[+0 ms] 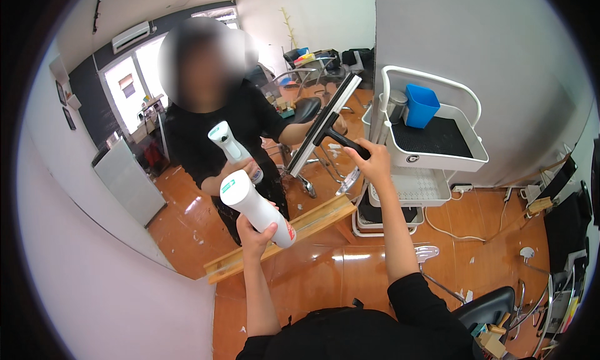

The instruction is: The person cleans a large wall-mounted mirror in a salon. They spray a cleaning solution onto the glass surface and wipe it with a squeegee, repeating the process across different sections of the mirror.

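Observation:
A white spray bottle [265, 213] with a rounded top is wrapped in the fingers of my left hand [256, 235], tilted in front of a large wall mirror [187, 216]. My right hand [376, 165] grips the black handle of a squeegee [326, 124]. Its long blade slants up to the right across the mirror's right part; whether it touches the glass I cannot tell. The mirror reflects me, both arms and the spray bottle.
A wooden ledge [306, 230] runs below the mirror. To the right stands a white tiered trolley [431, 162] with a blue bin [422, 105] and a metal canister [395, 104]. A black chair [494, 305] is at the lower right. A white cable [447, 232] lies on the floor.

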Action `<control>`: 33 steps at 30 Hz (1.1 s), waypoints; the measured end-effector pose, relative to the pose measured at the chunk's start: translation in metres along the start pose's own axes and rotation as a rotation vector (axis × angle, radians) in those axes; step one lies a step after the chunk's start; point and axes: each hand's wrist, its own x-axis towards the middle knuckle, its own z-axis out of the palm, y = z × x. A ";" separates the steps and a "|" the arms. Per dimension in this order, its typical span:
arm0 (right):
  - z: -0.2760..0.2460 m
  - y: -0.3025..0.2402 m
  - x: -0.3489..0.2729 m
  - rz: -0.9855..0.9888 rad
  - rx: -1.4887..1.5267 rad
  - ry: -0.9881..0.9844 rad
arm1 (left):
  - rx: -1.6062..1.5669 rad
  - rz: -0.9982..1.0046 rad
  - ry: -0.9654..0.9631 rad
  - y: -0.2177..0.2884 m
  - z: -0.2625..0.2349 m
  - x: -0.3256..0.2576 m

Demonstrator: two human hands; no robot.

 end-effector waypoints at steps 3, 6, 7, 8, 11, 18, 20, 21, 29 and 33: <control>0.009 0.011 -0.007 0.072 0.114 -0.001 | -0.006 -0.010 -0.007 -0.001 0.000 0.002; 0.025 0.032 -0.018 0.147 0.223 0.006 | -0.008 -0.025 -0.015 -0.002 -0.002 0.003; 0.031 0.039 -0.022 0.166 0.301 0.008 | -0.009 -0.029 -0.019 -0.002 -0.002 0.003; 0.037 0.043 -0.026 0.186 0.380 0.009 | -0.010 -0.034 -0.024 -0.003 -0.002 0.003; 0.049 0.047 -0.039 0.262 0.638 -0.018 | 0.022 -0.033 -0.050 -0.003 -0.003 0.002; 0.067 0.040 -0.070 0.443 0.929 -0.028 | -0.028 -0.031 -0.064 0.000 0.000 -0.004; 0.070 0.035 -0.077 0.477 0.952 -0.006 | -0.035 -0.025 -0.078 0.000 0.000 -0.007; 0.070 0.032 -0.080 0.494 0.964 0.006 | -0.026 -0.034 -0.094 0.001 0.000 -0.009; 0.055 0.001 -0.125 0.727 0.900 0.065 | -0.061 -0.107 -0.056 0.009 -0.009 -0.029; 0.061 -0.057 -0.151 0.632 1.015 0.161 | -0.097 -0.203 -0.136 0.021 -0.027 -0.045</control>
